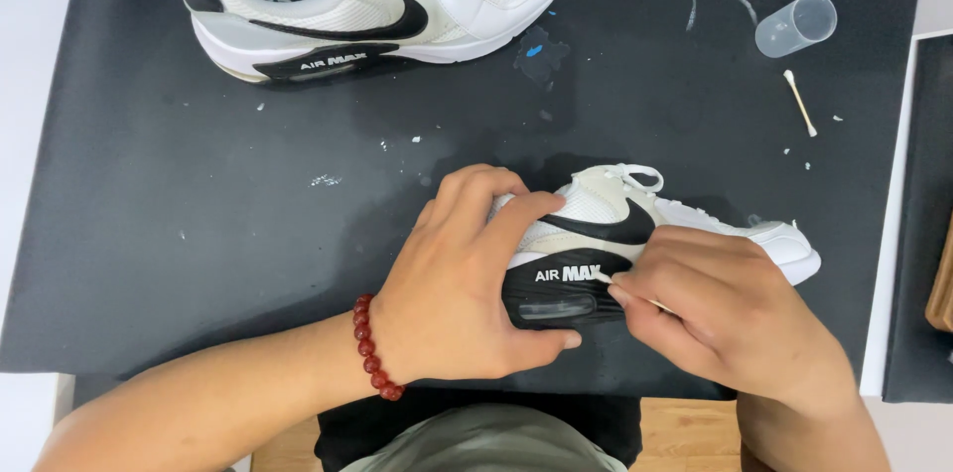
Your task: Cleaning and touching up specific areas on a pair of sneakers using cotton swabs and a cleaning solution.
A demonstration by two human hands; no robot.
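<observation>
One white, black-soled sneaker (635, 234)

shoe-cleaning worktable, prob home setup, black mat (199, 194) w/ white flecks, plastic cup (796, 24), cotton swab (800, 103)

The left hand (462, 278) covers the heel of the near sneaker (635, 224), and the right hand (720, 308) hides most of the cotton swab (603, 277) it pinches. The far sneaker (367, 5) is cut off by the top edge.
</observation>
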